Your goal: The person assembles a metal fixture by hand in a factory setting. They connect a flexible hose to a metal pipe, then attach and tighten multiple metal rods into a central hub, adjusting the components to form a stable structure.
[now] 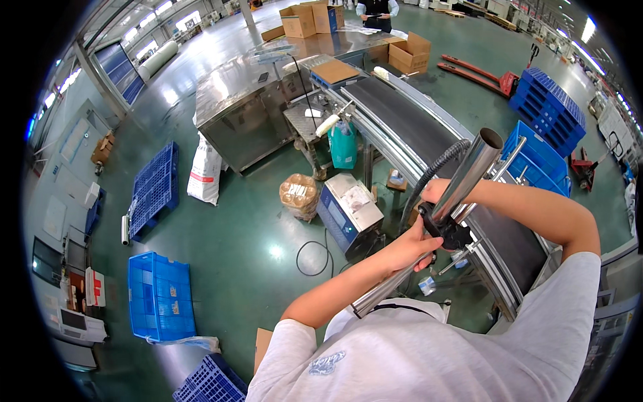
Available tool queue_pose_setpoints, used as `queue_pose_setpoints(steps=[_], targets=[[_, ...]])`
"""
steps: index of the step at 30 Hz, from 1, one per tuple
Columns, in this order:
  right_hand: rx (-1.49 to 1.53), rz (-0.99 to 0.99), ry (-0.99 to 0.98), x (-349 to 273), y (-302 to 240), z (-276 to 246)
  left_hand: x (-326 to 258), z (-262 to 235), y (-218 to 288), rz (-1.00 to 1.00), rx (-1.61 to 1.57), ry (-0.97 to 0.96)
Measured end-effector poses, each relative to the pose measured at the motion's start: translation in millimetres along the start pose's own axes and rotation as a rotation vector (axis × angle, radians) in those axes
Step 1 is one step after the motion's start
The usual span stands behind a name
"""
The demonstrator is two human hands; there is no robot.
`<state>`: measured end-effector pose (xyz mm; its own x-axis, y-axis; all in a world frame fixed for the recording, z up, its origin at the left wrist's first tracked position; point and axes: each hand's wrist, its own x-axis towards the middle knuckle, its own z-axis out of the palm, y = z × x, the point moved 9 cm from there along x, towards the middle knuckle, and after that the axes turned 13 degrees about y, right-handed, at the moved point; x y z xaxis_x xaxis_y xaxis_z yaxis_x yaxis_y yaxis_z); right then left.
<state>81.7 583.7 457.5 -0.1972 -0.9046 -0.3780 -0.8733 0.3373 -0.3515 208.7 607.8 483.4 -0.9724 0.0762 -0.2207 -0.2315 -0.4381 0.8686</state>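
A shiny steel tube (463,177) stands upright beside the conveyor belt, passing through a black clamp (447,231). My left hand (410,249) is closed at the clamp's near side, its thumb lying along the black body. A thinner steel rod (382,291) slants from that hand down toward my shirt. Reaching past the tube, my right hand (437,190) is curled just above the clamp; the tube partly hides it, and what its fingers hold cannot be made out. A black corrugated hose (429,175) curves down beside the tube.
The conveyor belt (429,124) runs along the right toward a steel table (231,90). On the floor are a grey-and-blue machine box (349,213), tape rolls (299,194), a blue crate (161,295) and a blue pallet (155,187). A person (377,15) stands far off.
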Motion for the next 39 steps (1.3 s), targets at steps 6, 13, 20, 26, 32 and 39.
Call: queue_pose_setpoints(steps=[6, 13, 20, 26, 32, 39], targets=[[-0.024, -0.107, -0.141, 13.2, 8.3, 17.7, 0.8, -5.1, -9.2, -0.074, 0.049, 0.065], [0.09, -0.076, -0.315, 9.8, 2.4, 19.9, 1.3, -2.5, -3.1, -0.073, 0.048, 0.036], [0.206, 0.11, -0.44, -13.9, -24.1, 0.9, -2.3, -4.3, -3.8, -0.083, 0.043, 0.071], [0.312, 0.148, -0.2, 3.8, 0.8, 8.2, -3.7, -2.1, -3.2, -0.025, 0.06, 0.007], [0.414, 0.062, 0.952, -106.0, 16.6, -130.2, -46.4, -42.7, -18.2, -0.083, 0.007, 0.069], [1.731, -0.484, 0.761, -214.3, 56.3, -39.9, -83.2, -187.3, -112.2, -0.121, -0.024, 0.601]])
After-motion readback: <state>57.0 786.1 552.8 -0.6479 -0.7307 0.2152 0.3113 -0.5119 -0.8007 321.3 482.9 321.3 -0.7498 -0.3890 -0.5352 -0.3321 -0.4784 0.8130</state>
